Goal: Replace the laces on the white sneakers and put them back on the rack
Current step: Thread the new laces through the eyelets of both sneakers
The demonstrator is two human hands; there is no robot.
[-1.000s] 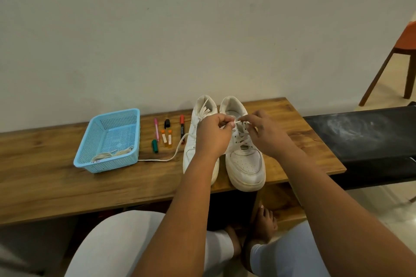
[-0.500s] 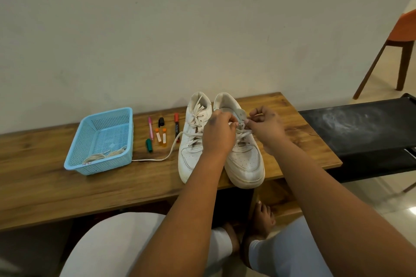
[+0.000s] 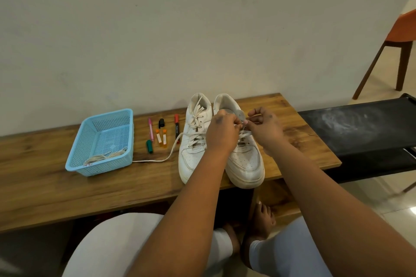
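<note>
hands (image 3: 221,130) pinching right sneaker (image 3: 244,159) lace, blue basket (image 3: 101,144), markers (image 3: 162,134) left

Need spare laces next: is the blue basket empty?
Not empty: a bundle of off-white laces lies in the near end of the light blue plastic mesh basket.

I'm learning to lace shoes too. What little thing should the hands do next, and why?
Probably pull the lace end snug through the top eyelets of the right sneaker. Both the left hand and the right hand pinch its lace near the tongue, and the lower rows already look crossed.
</note>
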